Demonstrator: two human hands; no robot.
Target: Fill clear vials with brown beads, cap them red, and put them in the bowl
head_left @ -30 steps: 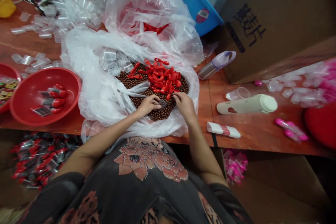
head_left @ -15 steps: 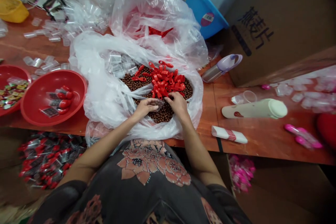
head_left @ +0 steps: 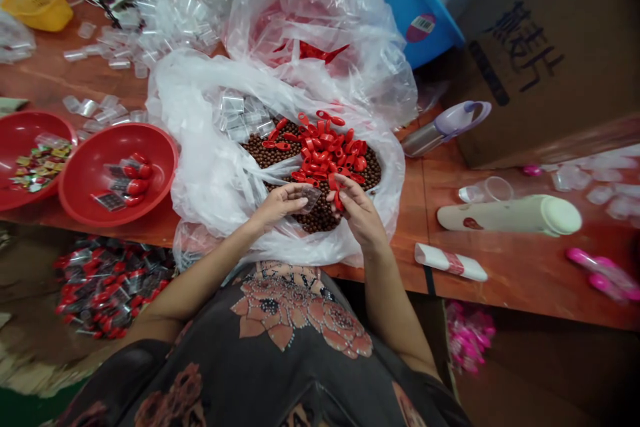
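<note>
The right hand (head_left: 361, 212) has drawn slightly away from the left hand (head_left: 276, 208), pinching a red plastic piece (head_left: 339, 201); the left holds a clear plastic packet (head_left: 311, 199).

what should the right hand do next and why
Probably slip the red plastic piece pinched in the right hand into the small clear packet held in the left hand. The two hands are close together, and the filled packets in the red bowl appear to have red pieces inside.
</note>
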